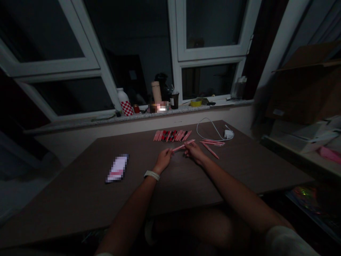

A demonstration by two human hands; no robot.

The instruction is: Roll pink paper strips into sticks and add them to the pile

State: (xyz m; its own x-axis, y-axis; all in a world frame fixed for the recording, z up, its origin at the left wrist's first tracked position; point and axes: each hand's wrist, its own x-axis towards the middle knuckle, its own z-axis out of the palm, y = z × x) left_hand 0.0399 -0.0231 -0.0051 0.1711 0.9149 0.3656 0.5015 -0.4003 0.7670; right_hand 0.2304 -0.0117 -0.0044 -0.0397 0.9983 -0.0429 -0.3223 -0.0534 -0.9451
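Note:
A pink pen [178, 148] is held slantwise between my two hands, just above the brown table. The fingers of my left hand [163, 159] pinch its lower left end; a pale band circles that wrist. My right hand [194, 151] grips the pen near its upper right end. Behind the hands lies a row of pens [172, 136], mostly pink, with several red and black ones among them. To the right of my right hand are a few loose pink pens [213, 143], and one more pink pen [211, 150] lies at an angle nearer to me.
A phone [117, 169] lies on the table's left. A white cable with a charger [228, 134] curls at the back right. On the windowsill stand a checkered bottle [125, 103], a tumbler [156, 91], a dark cup [174, 100] and yellow tape [196, 103]. Cardboard boxes [301, 92] stand right.

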